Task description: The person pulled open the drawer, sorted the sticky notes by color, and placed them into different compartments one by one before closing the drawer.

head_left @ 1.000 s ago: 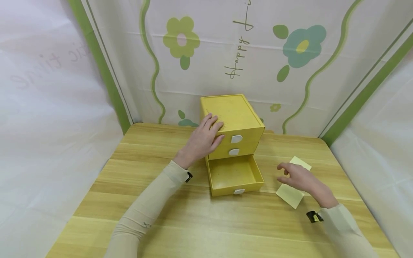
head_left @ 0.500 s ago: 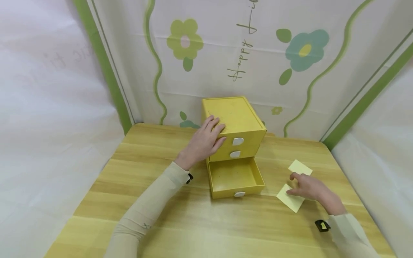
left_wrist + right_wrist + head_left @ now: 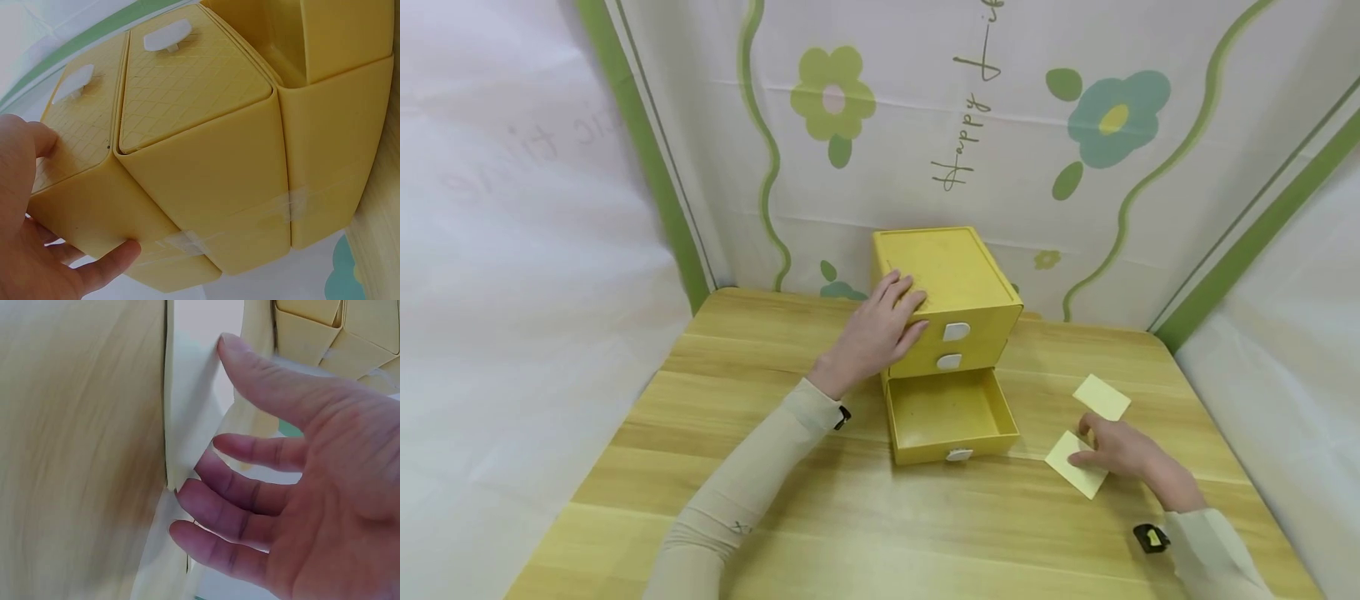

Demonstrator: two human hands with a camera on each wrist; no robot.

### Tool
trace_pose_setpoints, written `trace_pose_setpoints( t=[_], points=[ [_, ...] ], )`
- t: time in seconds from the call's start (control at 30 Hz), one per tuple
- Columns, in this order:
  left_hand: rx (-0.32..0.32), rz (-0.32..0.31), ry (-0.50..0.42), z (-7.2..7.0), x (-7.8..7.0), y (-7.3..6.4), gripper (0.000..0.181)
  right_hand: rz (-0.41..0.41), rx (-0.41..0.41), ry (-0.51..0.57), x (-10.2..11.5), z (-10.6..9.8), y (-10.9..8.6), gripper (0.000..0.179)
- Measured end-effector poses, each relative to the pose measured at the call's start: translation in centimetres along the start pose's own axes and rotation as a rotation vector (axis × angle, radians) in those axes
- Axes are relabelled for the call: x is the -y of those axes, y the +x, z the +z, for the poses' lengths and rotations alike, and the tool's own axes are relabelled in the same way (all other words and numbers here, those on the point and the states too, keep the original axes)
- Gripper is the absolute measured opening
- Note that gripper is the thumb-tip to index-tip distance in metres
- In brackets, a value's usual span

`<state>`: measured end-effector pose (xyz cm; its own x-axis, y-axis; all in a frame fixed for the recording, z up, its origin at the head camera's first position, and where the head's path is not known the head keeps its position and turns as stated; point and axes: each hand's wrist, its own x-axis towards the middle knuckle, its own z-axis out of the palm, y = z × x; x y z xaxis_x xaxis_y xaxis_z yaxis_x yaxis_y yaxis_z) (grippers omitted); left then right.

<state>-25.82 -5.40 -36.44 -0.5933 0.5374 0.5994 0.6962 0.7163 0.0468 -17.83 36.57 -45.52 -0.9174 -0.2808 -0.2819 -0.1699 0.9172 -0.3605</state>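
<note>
A yellow three-drawer cabinet [image 3: 936,267] has its bottom drawer [image 3: 955,417] pulled out, with nothing seen inside. My left hand [image 3: 868,337] rests on the cabinet's upper left corner, fingers spread over the top and thumb on the front. In the left wrist view, one fingertip touches the side wall. My right hand [image 3: 1127,454] is low over the nearer pale yellow sticky note pad [image 3: 1071,467]. Its thumb overlaps the pad, and the loosely bent fingers [image 3: 219,509] stand by a corner of it. A second pale yellow note pad [image 3: 1101,396] lies just behind.
The wooden table [image 3: 715,400] carries the cabinet near its back edge. White drawer handles [image 3: 957,332] stick out from the front. A printed fabric backdrop [image 3: 910,125] stands behind the table, with white cloth walls [image 3: 527,250] at both sides.
My right hand has moved right and nearer to me, down to the nearer pad, uncovering the farther one. My left hand keeps its place on the cabinet. The head view has shifted slightly.
</note>
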Motion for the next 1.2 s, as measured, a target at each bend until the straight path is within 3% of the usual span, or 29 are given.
trace_pose_setpoints(
  t=[0.2, 0.57, 0.7, 0.83, 1.1, 1.2],
  points=[
    [0.0, 0.006, 0.002, 0.1, 0.1, 0.0, 0.038, 0.0, -0.003, 0.02, 0.0, 0.0, 0.1, 0.039],
    [0.009, 0.015, -0.015, -0.1, 0.5, 0.0, 0.04, 0.003, -0.021, 0.036, 0.0, 0.0, 0.0, 0.041],
    [0.018, 0.021, -0.018, -0.3, 0.5, 0.2, 0.041, -0.061, -0.035, 0.01, 0.1, -0.3, 0.4, 0.033],
    [0.029, 0.014, -0.018, -0.5, 0.5, 0.2, 0.042, -0.182, -0.137, -0.016, 0.9, -1.3, 0.9, 0.028],
    [0.041, 0.011, -0.008, -0.7, 0.6, 0.2, 0.042, -0.396, -0.467, -0.048, 3.9, -3.6, 1.2, 0.027],
    [0.043, 0.005, -0.016, -0.7, 0.6, 0.2, 0.041, -0.442, -0.529, -0.04, 5.4, -4.4, 1.2, 0.029]
  ],
)
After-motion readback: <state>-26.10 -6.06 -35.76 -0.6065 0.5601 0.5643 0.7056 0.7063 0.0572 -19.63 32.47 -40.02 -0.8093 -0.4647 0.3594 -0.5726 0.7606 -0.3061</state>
